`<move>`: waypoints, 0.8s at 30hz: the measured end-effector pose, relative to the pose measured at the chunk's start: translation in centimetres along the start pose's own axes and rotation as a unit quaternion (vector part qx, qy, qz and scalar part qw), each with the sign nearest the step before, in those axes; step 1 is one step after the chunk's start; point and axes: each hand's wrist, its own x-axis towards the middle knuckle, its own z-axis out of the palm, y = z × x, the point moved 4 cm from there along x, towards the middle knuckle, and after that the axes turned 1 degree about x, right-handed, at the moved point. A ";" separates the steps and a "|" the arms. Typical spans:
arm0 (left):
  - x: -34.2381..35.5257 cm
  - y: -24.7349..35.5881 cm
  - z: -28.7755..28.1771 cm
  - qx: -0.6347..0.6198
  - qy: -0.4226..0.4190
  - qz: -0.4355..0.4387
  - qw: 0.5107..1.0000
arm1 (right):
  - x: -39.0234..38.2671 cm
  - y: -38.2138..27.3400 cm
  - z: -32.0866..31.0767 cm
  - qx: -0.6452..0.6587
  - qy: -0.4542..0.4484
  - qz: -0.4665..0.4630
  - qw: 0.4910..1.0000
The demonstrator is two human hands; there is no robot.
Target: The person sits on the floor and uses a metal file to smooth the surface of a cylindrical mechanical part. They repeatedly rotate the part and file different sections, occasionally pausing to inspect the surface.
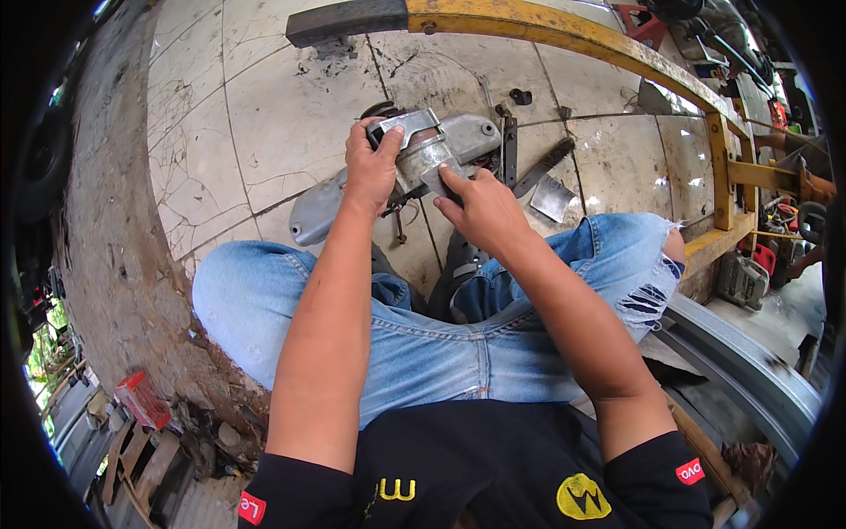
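Observation:
A long grey metal casting (322, 207) with rounded ends lies slantwise on the tiles before my crossed legs. On its middle sits a silver, roughly cylindrical metal housing (418, 160). My left hand (370, 167) is closed round the housing's left side, its thumb laid on a silver bracket-like piece (421, 120) at the top. Against the housing's right side my right hand (485, 204) presses a flat grey piece (432, 180), index finger stretched along it and thumb lower down. The remaining right fingers are curled and partly hidden.
A yellow metal frame (564, 37) arches over the far side and down the right. Right of the casting lie a dark-bladed tool (548, 164), a flat metal plate (553, 199) and a small black part (521, 96). A red box (143, 399) stands at lower left.

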 end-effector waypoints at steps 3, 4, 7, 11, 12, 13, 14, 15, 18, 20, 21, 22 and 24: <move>0.2 -0.2 -0.1 -0.025 0.008 -0.002 1.000 | -0.1 -0.3 -0.2 0.003 0.002 -0.003 1.000; 0.2 -0.3 -0.1 -0.027 0.008 -0.004 1.000 | -0.1 -0.2 -0.2 0.002 -0.002 -0.003 1.000; 0.3 -0.5 -0.1 -0.025 0.010 0.000 1.000 | 0.2 -0.5 -0.2 -0.007 0.000 -0.013 1.000; 0.3 -0.6 -0.1 -0.018 0.011 -0.008 1.000 | 0.6 -1.0 -0.1 -0.011 0.015 -0.011 1.000; 0.3 -0.6 -0.1 -0.017 0.012 -0.003 1.000 | 0.2 -0.9 -0.1 -0.013 0.010 -0.014 1.000; 0.3 -0.7 0.0 -0.015 0.014 0.002 1.000 | 0.0 -1.0 -0.2 -0.016 0.005 -0.018 1.000; 0.3 -0.7 -0.1 -0.014 0.015 0.008 1.000 | 0.2 -1.1 -0.2 -0.015 0.008 -0.012 1.000; 0.2 -0.7 -0.1 -0.009 0.015 0.006 1.000 | 0.2 -1.4 -0.4 -0.015 0.010 -0.002 1.000; 0.3 -0.5 -0.1 0.000 0.014 0.002 1.000 | 1.1 -1.7 -0.3 -0.031 0.033 -0.017 0.999; 0.2 -0.5 -0.1 0.005 0.016 0.000 1.000 | 1.1 -1.8 -0.2 -0.037 0.036 -0.030 0.998; 0.2 -0.5 -0.1 0.012 0.019 -0.001 1.000 | 0.5 -1.5 -0.2 -0.036 0.026 -0.033 0.998; 0.2 -0.5 -0.1 0.027 0.024 0.000 0.999 | 0.2 -1.4 -0.1 -0.036 0.016 -0.035 0.999; 0.2 -0.5 -0.2 0.045 0.025 -0.004 0.999 | 0.1 -1.4 -0.4 -0.033 0.015 -0.004 0.999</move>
